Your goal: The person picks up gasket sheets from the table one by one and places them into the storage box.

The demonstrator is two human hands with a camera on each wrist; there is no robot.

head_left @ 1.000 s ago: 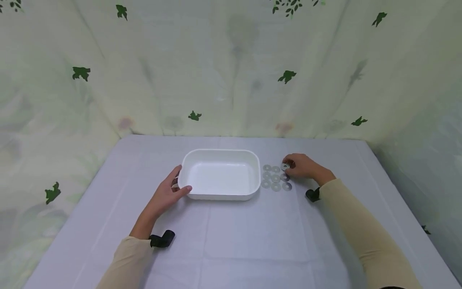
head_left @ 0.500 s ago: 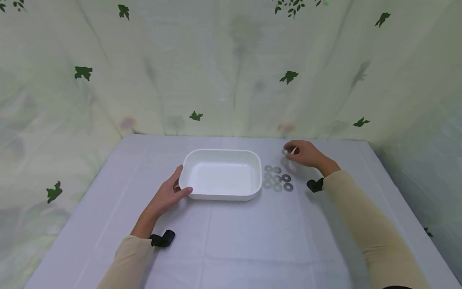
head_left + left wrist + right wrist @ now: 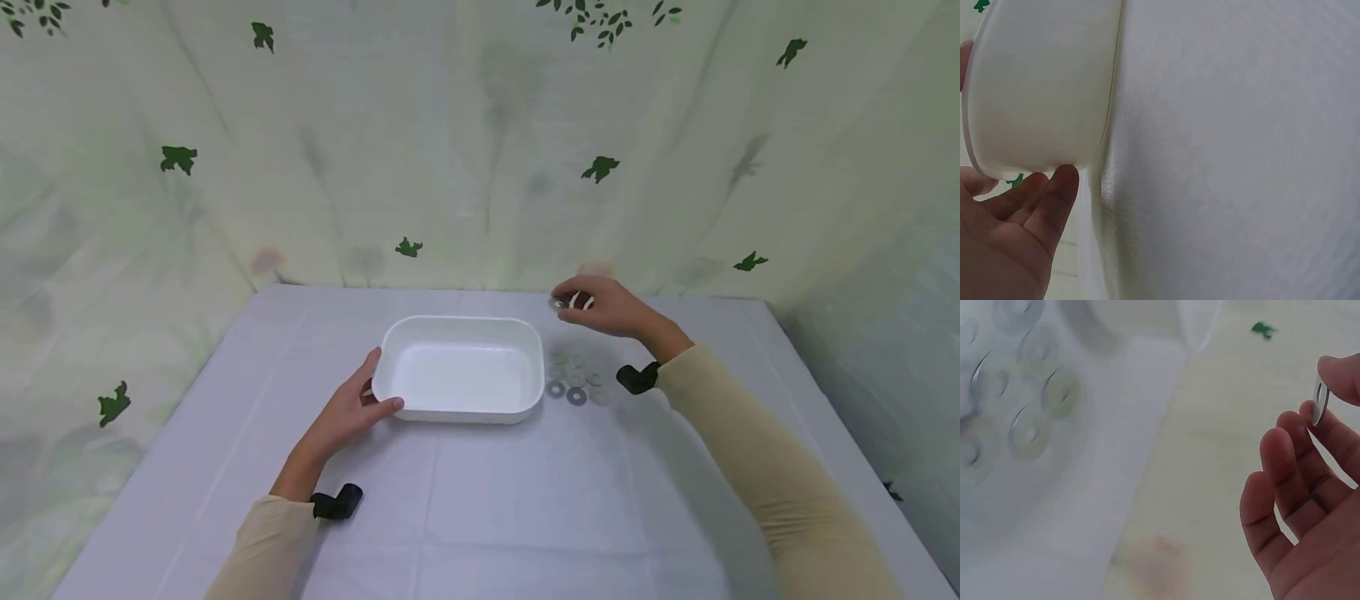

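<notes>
A white rectangular tray (image 3: pixel 459 416) with rounded corners stands on the table, its inside bare. At its left end my left hand (image 3: pixel 347 414) holds the corner, thumb at the front rim and fingers along the side wall. Beyond the tray's right back corner my right hand (image 3: pixel 613 308) is raised over the table's far edge. It pinches a flat metal washer (image 3: pixel 1319 403) on edge between thumb and index finger, while the other fingers stay loosely bent. Several more washers (image 3: pixel 576 396) lie flat in rows close to the tray's right side.
A white cloth (image 3: pixel 480 517) covers the table. Behind it hangs a pale curtain (image 3: pixel 465 167) with leaf prints, right at the table's back edge. Black wrist cameras sit on both forearms.
My right hand has lifted a washer from the back of the rows, first up and away, then leftward toward the tray. The left hand and tray keep their place.
</notes>
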